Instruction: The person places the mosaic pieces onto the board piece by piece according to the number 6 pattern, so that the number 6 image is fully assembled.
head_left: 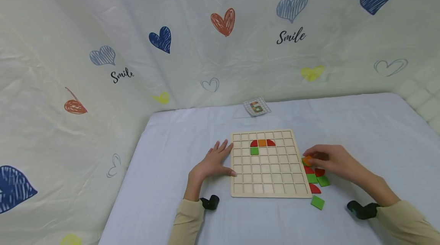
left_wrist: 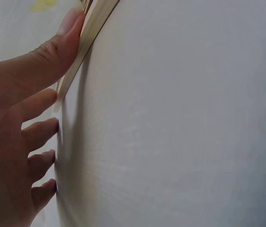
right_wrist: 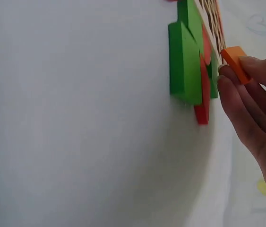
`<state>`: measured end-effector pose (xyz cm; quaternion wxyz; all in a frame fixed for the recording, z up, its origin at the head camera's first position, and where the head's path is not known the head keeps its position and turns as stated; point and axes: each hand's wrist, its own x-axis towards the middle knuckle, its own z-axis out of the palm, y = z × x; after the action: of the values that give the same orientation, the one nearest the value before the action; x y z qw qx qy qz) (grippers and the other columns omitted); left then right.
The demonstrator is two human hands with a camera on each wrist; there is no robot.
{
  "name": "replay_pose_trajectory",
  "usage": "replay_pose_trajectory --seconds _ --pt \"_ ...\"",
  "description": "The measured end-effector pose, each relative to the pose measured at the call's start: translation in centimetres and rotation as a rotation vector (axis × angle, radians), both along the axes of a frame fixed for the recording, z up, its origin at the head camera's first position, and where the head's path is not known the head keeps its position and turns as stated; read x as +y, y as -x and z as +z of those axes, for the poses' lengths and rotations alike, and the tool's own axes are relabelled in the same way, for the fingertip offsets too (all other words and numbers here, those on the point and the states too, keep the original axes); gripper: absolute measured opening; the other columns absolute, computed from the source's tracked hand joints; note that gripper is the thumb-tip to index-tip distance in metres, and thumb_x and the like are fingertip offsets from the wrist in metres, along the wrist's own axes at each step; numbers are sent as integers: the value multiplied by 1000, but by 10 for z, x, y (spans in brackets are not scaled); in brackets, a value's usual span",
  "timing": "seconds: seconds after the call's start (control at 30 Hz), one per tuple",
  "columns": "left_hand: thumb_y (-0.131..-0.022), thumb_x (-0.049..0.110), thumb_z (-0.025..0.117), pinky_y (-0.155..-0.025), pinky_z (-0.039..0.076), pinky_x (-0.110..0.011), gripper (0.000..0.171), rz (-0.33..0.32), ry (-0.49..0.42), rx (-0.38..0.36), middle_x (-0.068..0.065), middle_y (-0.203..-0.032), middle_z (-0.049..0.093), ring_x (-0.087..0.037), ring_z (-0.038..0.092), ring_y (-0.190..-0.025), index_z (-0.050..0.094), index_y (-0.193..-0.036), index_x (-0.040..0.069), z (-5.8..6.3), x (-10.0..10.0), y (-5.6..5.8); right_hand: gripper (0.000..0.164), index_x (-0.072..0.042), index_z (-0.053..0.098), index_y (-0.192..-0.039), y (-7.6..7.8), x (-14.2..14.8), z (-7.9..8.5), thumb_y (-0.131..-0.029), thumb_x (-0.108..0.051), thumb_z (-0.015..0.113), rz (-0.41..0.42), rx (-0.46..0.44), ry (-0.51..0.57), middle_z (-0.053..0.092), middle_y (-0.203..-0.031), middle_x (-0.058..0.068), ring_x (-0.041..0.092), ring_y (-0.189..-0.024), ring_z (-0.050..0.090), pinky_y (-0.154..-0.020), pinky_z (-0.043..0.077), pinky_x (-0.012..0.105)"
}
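Observation:
A light wooden grid board [head_left: 271, 195] lies on the white-covered table. In its upper rows sit a green square tile [head_left: 254, 150], an orange square tile [head_left: 262, 143] and two red quarter-round tiles [head_left: 270, 143]. My left hand [head_left: 211, 162], fingers spread, rests at the board's left edge with the thumb on the frame. Beyond the right edge, my right hand [head_left: 335, 160] pinches another orange square tile [right_wrist: 235, 56] between thumb and fingertips, above a loose pile. That pile holds green square tiles [right_wrist: 184, 66] and red quarter-round tiles [head_left: 314, 188].
A small pattern card [head_left: 257, 107] with a coloured figure on a grid lies behind the board. One green tile [head_left: 317, 202] lies apart near the board's front right corner. A curtain printed with hearts [head_left: 223, 22] hangs behind the table.

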<state>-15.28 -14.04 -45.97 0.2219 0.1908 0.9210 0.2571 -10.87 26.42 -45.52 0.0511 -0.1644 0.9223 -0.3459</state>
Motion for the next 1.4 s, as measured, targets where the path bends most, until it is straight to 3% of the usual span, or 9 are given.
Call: replay_pose_trajectory --seconds 0.3,0.57,0.77,0.9,1.4 --pt "-82 40 86 -130 5 -55 105 -2 6 0 -6 -174 11 -33 -1 -161 26 -165 18 -1 0 1 30 -6 75 -117 7 -22 2 -89 -13 80 35 2 20 75 -110 6 15 -90 72 -77 58 18" --pt "-82 40 87 -130 6 -55 105 -7 5 10 -6 -174 12 -34 0 -161 27 -165 16 -2 0 1 33 0 74 -119 12 -39 3 -87 -8 80 63 14 27 76 -106 5 15 -88 70 -81 63 33" --pt "-83 40 86 -130 5 -54 104 -9 4 6 -6 -174 11 -34 -1 -161 26 -165 17 0 0 1 33 -1 74 -118 15 -48 2 -87 -10 81 105 5 40 75 -106 3 11 -88 69 -81 61 26" --pt "-83 41 86 -130 5 -54 104 -7 6 7 -5 -174 11 -33 -1 -161 26 -165 18 0 -1 1 32 -3 75 -116 17 -55 2 -86 -10 82 124 17 43 74 -103 -1 8 -86 65 -80 61 28" --pt "-82 39 87 -130 5 -54 105 3 -4 1 -5 -174 12 -33 -1 -161 27 -165 17 0 0 0 24 -5 77 -110 31 -79 -3 -87 -12 82 244 119 83 71 -97 -3 12 -85 63 -77 58 26"
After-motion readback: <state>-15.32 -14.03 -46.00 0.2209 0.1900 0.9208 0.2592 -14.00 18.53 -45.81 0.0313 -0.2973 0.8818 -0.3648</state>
